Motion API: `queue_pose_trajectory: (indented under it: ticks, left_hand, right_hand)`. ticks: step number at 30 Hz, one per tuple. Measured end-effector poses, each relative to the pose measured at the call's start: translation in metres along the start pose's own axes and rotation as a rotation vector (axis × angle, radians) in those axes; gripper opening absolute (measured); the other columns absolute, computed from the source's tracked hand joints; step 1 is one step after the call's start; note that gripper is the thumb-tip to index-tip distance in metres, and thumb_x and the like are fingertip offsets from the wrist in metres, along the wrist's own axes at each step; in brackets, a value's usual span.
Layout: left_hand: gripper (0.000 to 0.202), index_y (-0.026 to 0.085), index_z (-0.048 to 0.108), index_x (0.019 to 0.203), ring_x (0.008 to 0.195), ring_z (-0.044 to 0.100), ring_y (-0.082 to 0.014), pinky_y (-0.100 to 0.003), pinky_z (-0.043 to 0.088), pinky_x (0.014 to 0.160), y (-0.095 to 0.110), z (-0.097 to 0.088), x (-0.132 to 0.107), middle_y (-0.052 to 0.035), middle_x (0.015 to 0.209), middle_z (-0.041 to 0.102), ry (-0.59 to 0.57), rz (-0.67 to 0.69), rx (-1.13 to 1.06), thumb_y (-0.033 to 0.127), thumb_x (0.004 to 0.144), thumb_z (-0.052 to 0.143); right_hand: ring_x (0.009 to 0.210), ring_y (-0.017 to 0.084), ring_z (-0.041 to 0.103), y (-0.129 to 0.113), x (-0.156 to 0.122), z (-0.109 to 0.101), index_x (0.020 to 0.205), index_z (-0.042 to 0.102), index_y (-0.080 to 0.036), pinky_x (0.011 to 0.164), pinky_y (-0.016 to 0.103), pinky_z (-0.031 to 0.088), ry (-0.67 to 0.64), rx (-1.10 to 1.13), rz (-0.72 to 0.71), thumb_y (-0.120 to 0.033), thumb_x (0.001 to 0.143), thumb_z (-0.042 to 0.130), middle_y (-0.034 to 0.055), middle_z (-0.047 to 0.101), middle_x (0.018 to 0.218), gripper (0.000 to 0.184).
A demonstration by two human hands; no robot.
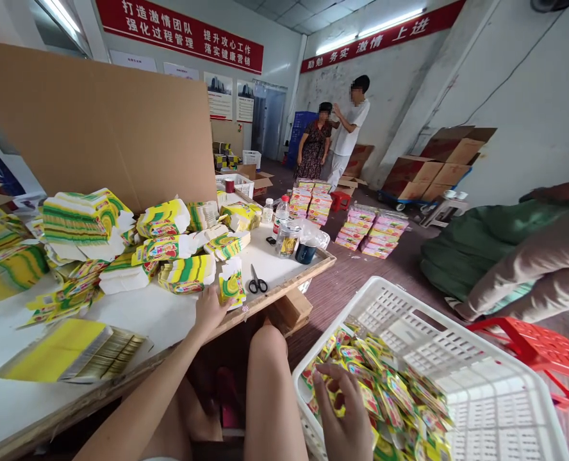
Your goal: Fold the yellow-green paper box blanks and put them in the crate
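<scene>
yellow, green and white printed card makes up the small carton (231, 283) at the near edge of the white table (169, 314), just left of the black scissors (257, 282). it stands upright with its long axis vertical and its white flaps pointing up; its print is too small to read. the left hand (210, 312) lies on the table edge with its fingers closed on the carton's lower left side. the right hand (343, 410) is low on the right inside the white plastic basket (400, 291), fingers bent, tips down among the bright sachets (390, 394); whether it pinches one i cannot tell. more folded cartons (164, 246) are heaped further left on the table before a brown cardboard sheet (97, 121). far off, a red banner (179, 33) reads 打造激情团队 强化过程管理, and a second banner (385, 37) on the right reads 务实 激情 上进
</scene>
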State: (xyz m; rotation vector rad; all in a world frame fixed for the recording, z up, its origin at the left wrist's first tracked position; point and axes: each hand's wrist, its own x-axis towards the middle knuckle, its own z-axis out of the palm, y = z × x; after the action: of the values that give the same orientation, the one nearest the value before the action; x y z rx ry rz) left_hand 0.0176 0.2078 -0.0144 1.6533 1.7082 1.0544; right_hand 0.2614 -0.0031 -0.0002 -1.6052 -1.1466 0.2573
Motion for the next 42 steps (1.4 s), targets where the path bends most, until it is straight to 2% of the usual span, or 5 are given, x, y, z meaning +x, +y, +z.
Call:
queue_pose_trajectory:
  ticks: [8,13,18,27,42]
  left_hand:
    - [0.026,0.014,0.064,0.111,0.093,0.067,-0.0209,-0.040,0.057,0.082,-0.001,-0.011,0.000,-0.0073,0.109,0.068,0.005,-0.114,-0.071,0.034,0.094,0.061]
    - [0.029,0.019,0.057,0.078,0.066,0.063,-0.0170,-0.027,0.052,0.064,0.035,-0.030,-0.067,0.0016,0.069,0.062,-0.077,-0.015,-0.299,0.046,0.087,0.062]
    - [0.024,0.019,0.066,0.082,0.080,0.066,-0.0199,-0.028,0.052,0.075,0.066,-0.041,-0.140,-0.0039,0.084,0.071,-0.407,0.022,-0.653,0.042,0.082,0.074]
    - [0.049,0.019,0.076,0.106,0.109,0.067,-0.0334,-0.043,0.052,0.096,0.055,-0.047,-0.146,-0.0121,0.108,0.077,-0.647,-0.153,-1.029,0.057,0.076,0.076]
    - [0.056,0.020,0.059,0.121,0.095,0.072,-0.0276,-0.035,0.059,0.079,0.057,-0.040,-0.161,-0.0092,0.103,0.076,-0.292,-0.232,-0.787,0.052,0.079,0.074]
  right_hand:
    - [0.061,0.020,0.057,-0.006,-0.004,0.017,0.090,0.071,-0.021,0.057,0.032,0.047,-0.134,0.128,0.073,-0.055,0.088,0.062,0.0058,0.066,0.075,0.036]
    - [0.072,0.023,0.067,-0.025,-0.007,0.043,0.103,0.071,-0.019,0.061,0.032,0.054,-0.183,0.360,0.269,-0.053,0.088,0.064,0.0098,0.074,0.090,0.037]
    - [0.090,0.026,0.071,-0.046,-0.006,0.072,0.103,0.063,-0.022,0.079,0.038,0.058,-0.167,0.685,0.283,-0.048,0.085,0.070,0.0097,0.075,0.098,0.032]
    - [0.080,0.025,0.073,-0.058,-0.029,0.060,0.094,0.065,-0.024,0.074,0.039,0.059,-0.483,0.936,0.503,-0.045,0.081,0.076,0.0061,0.075,0.086,0.027]
    - [0.055,0.019,0.061,-0.068,-0.043,0.066,0.073,0.058,-0.021,0.053,0.030,0.052,-0.375,0.656,0.417,-0.056,0.077,0.074,0.0007,0.064,0.063,0.039]
